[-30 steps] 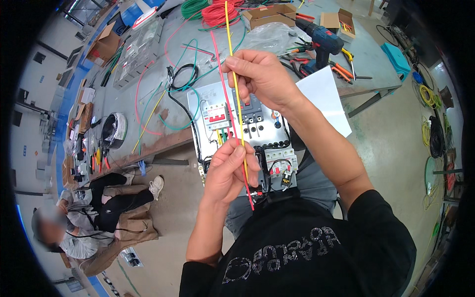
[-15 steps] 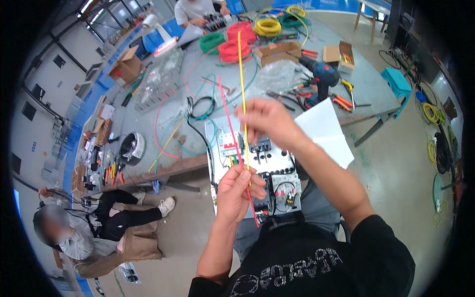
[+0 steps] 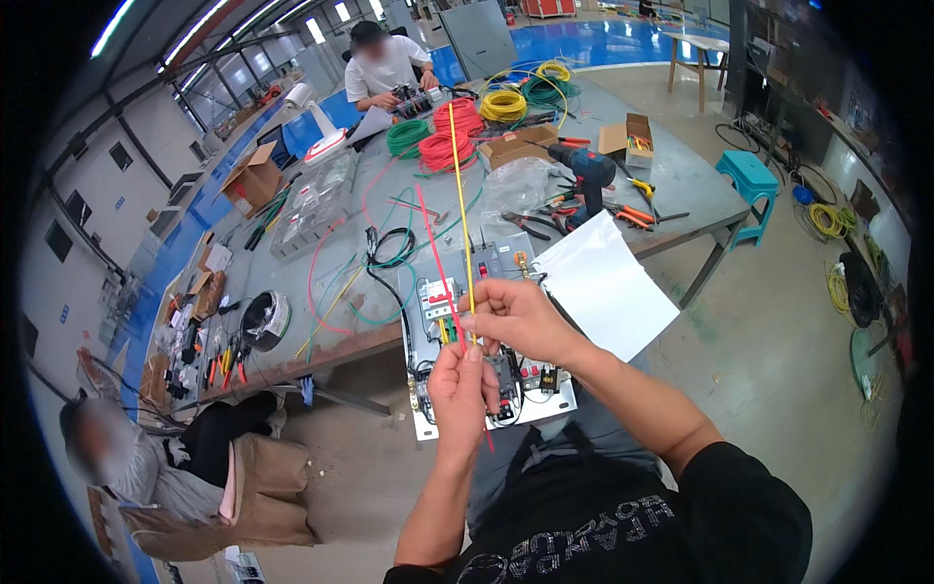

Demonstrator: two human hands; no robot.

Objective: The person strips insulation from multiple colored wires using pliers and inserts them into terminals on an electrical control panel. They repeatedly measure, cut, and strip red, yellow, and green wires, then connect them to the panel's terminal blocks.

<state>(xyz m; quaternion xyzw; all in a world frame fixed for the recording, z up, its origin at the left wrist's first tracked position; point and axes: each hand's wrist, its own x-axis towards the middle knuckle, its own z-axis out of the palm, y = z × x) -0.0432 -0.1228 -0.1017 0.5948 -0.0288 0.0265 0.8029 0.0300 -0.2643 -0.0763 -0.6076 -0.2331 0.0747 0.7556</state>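
the left hand (image 3: 457, 382) pinches a red wire (image 3: 428, 231) and a yellow wire (image 3: 458, 170) between thumb and fingers, both rising out of the grip toward the bench (image 3: 375, 277), the yellow reaching higher; a short red tail pokes out below the palm. the right hand (image 3: 528, 317) is curled just above the left, its fingertips at the wires, though i cannot tell whether they pinch one or only touch. under both hands a white board (image 3: 429, 429) spans from the bench edge to the lap, bearing a white breaker (image 3: 440, 299) with red levers, left of the wires. paper (image 3: 615, 290) lies right of the board, and beyond it are a drill (image 3: 588, 167) and orange-handled pliers (image 3: 637, 216). farther back sit red coils (image 3: 448, 151), a green coil (image 3: 407, 139) and a yellow coil (image 3: 503, 106). a co-worker (image 3: 391, 70) in a white top is across the bench, handling dark parts.
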